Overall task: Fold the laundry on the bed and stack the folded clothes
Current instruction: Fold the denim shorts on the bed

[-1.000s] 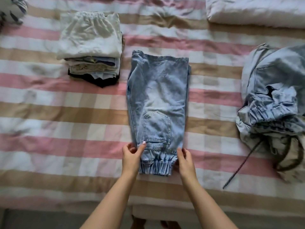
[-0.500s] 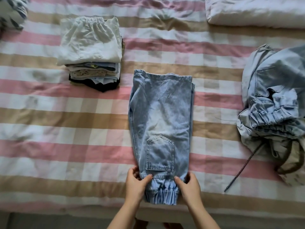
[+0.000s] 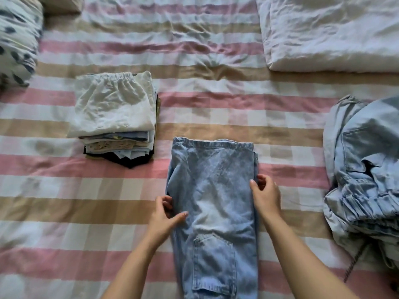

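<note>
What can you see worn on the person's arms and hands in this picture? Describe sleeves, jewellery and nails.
Nothing is worn. Both forearms are bare as far as the picture's lower edge, so no sleeves show. The left hand and right hand have no gloves, rings, watch or bracelets that can be seen. The nails are short; a pale one shows on the left thumb. Whether they are painted is too small to tell.

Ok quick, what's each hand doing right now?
Left hand: shut, pinching the left edge of the jeans.
Right hand: shut, gripping the jeans' right edge.
</note>
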